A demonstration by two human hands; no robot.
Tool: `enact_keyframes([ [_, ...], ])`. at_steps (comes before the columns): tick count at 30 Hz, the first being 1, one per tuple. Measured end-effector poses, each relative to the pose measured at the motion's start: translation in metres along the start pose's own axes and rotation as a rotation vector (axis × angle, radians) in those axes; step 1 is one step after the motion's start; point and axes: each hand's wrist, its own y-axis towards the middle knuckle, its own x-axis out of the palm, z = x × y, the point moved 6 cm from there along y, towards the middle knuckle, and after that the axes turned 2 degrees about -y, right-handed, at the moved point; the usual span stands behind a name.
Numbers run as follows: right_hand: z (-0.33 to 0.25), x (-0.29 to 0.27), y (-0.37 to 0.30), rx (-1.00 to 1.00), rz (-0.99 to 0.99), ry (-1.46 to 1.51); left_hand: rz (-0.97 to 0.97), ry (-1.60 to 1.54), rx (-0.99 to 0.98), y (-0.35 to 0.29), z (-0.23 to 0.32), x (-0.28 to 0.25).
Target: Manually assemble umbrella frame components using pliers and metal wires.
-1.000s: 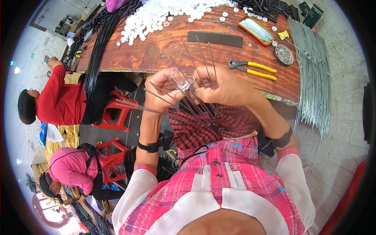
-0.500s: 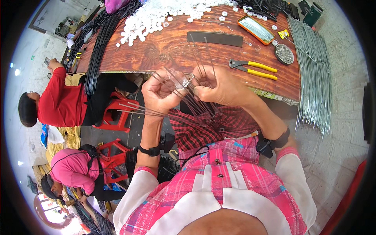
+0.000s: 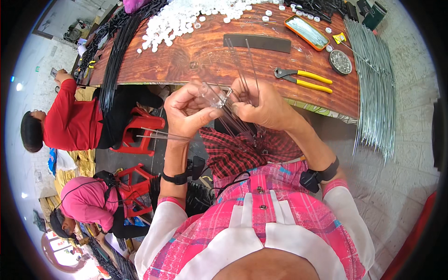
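Fewer thin rods (image 3: pixel 237 120) are now splayed across the left hand (image 3: pixel 189 109), the clear piece (image 3: pixel 212 95) still pinched there beside the table (image 3: pixel 175 58), rods gripped by the right hand (image 3: pixel 260 105); handling seemingly unfinished.

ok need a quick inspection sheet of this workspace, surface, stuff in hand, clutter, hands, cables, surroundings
Surface: table of reddish-brown wood, small scraps on it
In hand: clear piece and thin rods, above the lap
Clutter: many loose white caps on the far side; strip near the middle; pliers, orange-rimmed tray and bowl toward the right
Hands: left hand holds the clear piece; right hand grips rods
Cables: thin black cord at the waist, its ends unclear
Surroundings: two people at left, one in red, one in pink; grey bundle over the table's right edge
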Motion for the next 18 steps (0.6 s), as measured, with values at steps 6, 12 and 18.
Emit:
enact_keyframes([
  [6, 0.006, 0.006, -0.004, 0.043, -0.067, 0.031, -0.212, -0.168, 0.111, 0.003, -0.005, -0.001],
  [12, 0.009, 0.0, -0.004, 0.078, 0.022, 0.154, -0.165, -0.021, -0.015, 0.012, -0.005, -0.002],
  [18, 0.0, -0.001, -0.004, 0.065, -0.022, 0.146, -0.154, -0.023, -0.093, 0.014, -0.009, -0.006],
])
